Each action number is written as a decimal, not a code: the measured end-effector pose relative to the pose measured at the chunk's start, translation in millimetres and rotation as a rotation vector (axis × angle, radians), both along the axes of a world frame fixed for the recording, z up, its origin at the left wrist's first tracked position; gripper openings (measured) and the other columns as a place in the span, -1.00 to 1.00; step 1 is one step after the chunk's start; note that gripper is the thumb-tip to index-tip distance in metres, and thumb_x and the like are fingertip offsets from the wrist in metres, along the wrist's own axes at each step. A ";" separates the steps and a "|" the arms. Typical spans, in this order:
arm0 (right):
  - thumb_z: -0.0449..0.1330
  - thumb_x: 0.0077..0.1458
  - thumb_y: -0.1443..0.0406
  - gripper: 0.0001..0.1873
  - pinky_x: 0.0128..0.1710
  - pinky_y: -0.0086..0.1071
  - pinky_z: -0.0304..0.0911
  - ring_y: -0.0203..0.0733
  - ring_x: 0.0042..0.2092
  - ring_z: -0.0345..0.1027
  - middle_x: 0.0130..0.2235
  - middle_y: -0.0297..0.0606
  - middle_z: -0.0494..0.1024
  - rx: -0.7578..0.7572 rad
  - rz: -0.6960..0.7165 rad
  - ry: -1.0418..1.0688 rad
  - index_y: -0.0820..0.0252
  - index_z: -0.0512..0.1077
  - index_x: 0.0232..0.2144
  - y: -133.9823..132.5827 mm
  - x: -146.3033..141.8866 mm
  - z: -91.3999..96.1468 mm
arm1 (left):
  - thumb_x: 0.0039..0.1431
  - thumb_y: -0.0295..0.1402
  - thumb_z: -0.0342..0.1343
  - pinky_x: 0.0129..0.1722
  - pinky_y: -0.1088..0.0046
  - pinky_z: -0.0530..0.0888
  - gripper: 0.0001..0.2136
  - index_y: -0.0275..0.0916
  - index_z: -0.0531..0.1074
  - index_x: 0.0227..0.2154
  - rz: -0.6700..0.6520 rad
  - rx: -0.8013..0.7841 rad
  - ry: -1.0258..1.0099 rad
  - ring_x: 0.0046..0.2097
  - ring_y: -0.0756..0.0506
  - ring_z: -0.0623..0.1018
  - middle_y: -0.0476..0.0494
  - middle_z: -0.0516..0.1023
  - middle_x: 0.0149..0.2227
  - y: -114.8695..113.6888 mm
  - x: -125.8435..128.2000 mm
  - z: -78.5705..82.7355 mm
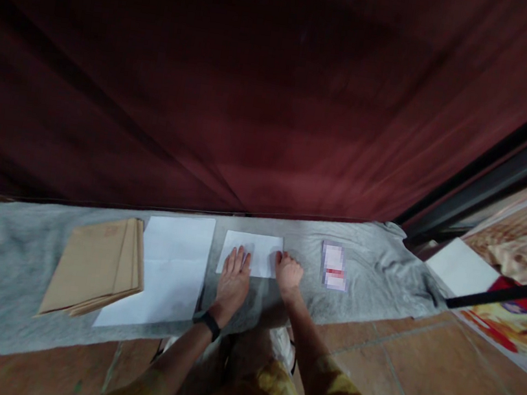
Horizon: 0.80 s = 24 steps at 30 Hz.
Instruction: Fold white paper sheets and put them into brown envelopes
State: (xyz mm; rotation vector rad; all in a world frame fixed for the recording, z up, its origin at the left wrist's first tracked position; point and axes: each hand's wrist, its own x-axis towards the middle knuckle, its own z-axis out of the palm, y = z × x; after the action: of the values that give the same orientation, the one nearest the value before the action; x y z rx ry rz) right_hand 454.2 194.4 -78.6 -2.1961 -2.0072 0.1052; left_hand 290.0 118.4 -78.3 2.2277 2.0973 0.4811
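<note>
A small rectangle of white paper (263,250) lies flat in front of me on the grey cloth; I cannot tell whether it is folded. My left hand (234,278), with a dark band on the wrist, rests on its left part, fingers stretched out and flat. At the right edge of the paper is my right hand (289,273), its fingers curled in and its thumb against the paper. Left of these lies a larger white sheet (175,270), partly covered by a stack of brown envelopes (97,262). To the right sits a blurred pinkish-white slip (333,266) with a red band.
The grey cloth (377,292) covers a long, narrow surface. A dark red fabric (273,127) hangs behind it. Dark metal bars (503,166) slant at the right, near a colourful printed box (516,318). Brown floor tiles (415,376) show below.
</note>
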 end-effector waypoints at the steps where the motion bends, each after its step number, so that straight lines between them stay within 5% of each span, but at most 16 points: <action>1: -0.01 0.42 0.18 -0.61 -0.27 -0.34 0.37 -0.06 -0.28 0.60 -0.32 0.04 0.66 -0.004 0.003 0.002 0.31 0.54 -0.19 0.4 -0.1 0.2 | 0.33 -0.48 -0.15 0.38 -0.02 0.15 -0.50 -0.36 0.22 0.32 0.014 -0.020 -0.009 0.47 -0.31 -0.02 -0.40 0.10 0.43 -0.8 1.1 -3.6; 6: 0.00 0.43 0.19 -0.60 -0.22 -0.31 0.38 -0.03 -0.26 0.60 -0.33 0.07 0.64 -0.025 -0.011 0.032 0.35 0.53 -0.22 1.2 0.2 3.3 | 0.40 -0.32 -0.14 0.38 -0.02 0.14 -0.50 -0.41 0.21 0.32 0.051 -0.059 -0.026 0.46 -0.32 0.05 -0.47 0.11 0.42 -1.7 -1.5 -13.2; 11: -0.04 0.43 0.24 -0.65 -0.06 -0.20 0.38 0.02 -0.08 0.54 -0.12 0.10 0.61 0.056 -0.040 0.083 0.36 0.45 -0.01 -8.4 -4.9 9.7 | 0.40 -0.31 -0.15 0.38 -0.03 0.14 -0.49 -0.36 0.19 0.34 0.066 -0.059 -0.018 0.46 -0.32 0.04 -0.42 0.09 0.43 -1.2 -0.9 -14.0; 14: -0.04 0.41 0.28 -0.59 0.16 -0.09 0.25 0.06 0.16 0.37 0.14 0.15 0.48 0.154 0.138 0.161 0.36 0.34 0.19 -20.1 -18.9 8.7 | 0.40 -0.32 -0.16 0.39 -0.04 0.10 -0.49 -0.39 0.19 0.34 0.073 -0.081 -0.004 0.46 -0.34 0.02 -0.46 0.05 0.44 -0.5 0.4 -14.6; 18: -0.02 0.42 0.21 -0.51 0.35 -0.04 -0.01 0.03 0.40 0.01 0.39 -0.07 0.20 0.162 0.468 0.218 0.18 0.25 0.32 -33.0 -37.7 -0.9 | 0.39 -0.36 -0.15 0.38 -0.03 0.12 -0.49 -0.42 0.19 0.34 0.050 -0.082 0.049 0.46 -0.34 0.05 -0.50 0.04 0.43 -2.3 -1.5 -17.2; 24: -0.09 0.43 0.17 -0.47 0.37 0.03 -0.11 0.05 0.41 0.00 0.41 -0.13 0.16 0.103 0.457 0.091 0.13 0.20 0.36 -37.0 -37.8 -13.0 | 0.38 -0.38 -0.18 0.38 -0.03 0.13 -0.49 -0.38 0.19 0.34 0.010 -0.005 0.162 0.44 -0.29 0.12 -0.41 0.16 0.41 0.1 -5.5 -15.1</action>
State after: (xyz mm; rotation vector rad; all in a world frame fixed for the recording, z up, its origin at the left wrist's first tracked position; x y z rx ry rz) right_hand 416.4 157.4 -91.6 -1.6084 -2.3620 0.1500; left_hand 284.5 118.6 -93.4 2.3276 2.1824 0.3049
